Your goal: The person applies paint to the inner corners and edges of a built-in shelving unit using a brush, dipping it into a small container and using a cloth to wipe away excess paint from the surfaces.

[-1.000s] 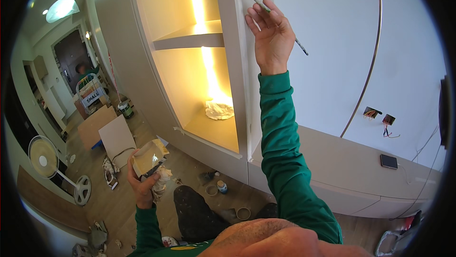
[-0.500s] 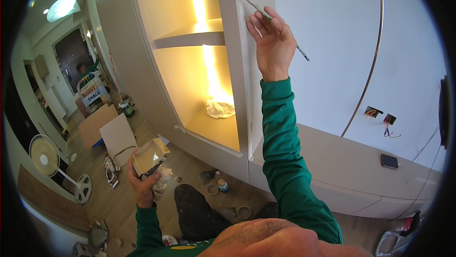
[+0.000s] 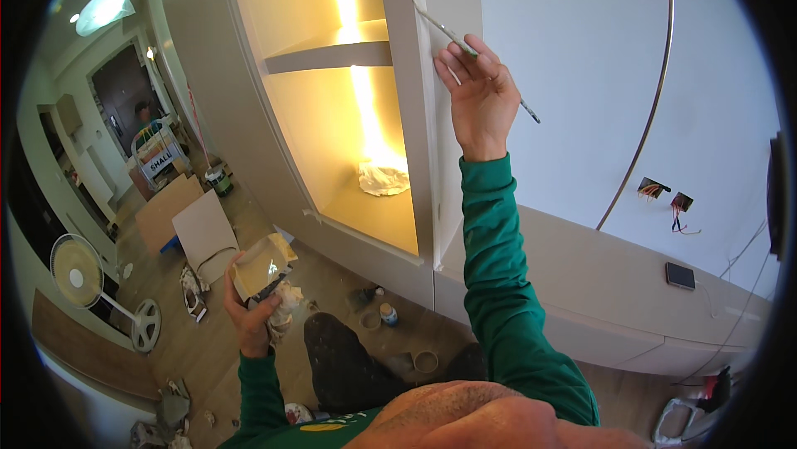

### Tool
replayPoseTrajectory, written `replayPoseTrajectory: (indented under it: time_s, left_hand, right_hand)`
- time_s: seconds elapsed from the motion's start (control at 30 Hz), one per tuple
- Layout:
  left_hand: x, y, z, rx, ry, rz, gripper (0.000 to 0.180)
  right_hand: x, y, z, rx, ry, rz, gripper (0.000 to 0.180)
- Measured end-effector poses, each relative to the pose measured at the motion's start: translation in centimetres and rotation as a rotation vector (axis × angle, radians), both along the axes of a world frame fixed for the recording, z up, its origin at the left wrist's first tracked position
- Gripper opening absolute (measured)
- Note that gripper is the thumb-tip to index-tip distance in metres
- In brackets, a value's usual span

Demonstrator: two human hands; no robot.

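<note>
My right hand (image 3: pixel 483 112) is raised, its fingers closed around a thin, paint-flecked paintbrush (image 3: pixel 448 32). The brush tip meets the upright edge panel (image 3: pixel 407 100) of a lit shelf cabinet; bristles are too small to make out. Lower down, my left hand (image 3: pixel 247 326) grips a square, pale yellow paint container (image 3: pixel 264 264) with a glossy inside and a dark strip along one side. A crumpled, stained rag (image 3: pixel 287 308) is bunched against the container in the same hand.
A crumpled cloth or plastic bundle (image 3: pixel 383 180) lies in the lower shelf. On the floor are a jar (image 3: pixel 388 314), a tape roll (image 3: pixel 426 362), cardboard (image 3: pixel 205 233) and a fan (image 3: pixel 76 270). A phone (image 3: pixel 680 275) rests on the right ledge. Another person (image 3: pixel 147 121) is far back.
My right hand and the brush have moved a little down along the panel edge. My left hand still holds the container and rag. The distant person has shifted, lowering an arm.
</note>
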State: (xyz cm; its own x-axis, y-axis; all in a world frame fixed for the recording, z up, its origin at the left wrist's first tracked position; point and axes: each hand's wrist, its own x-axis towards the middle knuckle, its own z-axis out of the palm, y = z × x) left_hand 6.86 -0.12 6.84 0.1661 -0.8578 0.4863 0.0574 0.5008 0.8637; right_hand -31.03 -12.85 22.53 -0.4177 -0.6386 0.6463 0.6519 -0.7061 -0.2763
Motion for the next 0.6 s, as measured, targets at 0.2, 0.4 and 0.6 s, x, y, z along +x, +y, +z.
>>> replayPoseTrajectory:
  time_s: [0.2,0.4,0.6]
  left_hand:
    - [-0.1,-0.3,-0.1,0.001,0.024,-0.025,0.089]
    - [-0.1,-0.3,0.1,0.013,0.032,-0.032,0.089]
    - [-0.3,-0.4,0.0,0.019,0.040,-0.031,0.089]
  right_hand:
    - [-1.2,0.5,-1.4,0.017,0.039,0.010,0.040]
    - [-3.1,0.5,1.1,-0.047,0.089,-0.040,0.036]
    - [-2.6,-0.4,3.3,-0.025,0.142,-0.053,0.037]
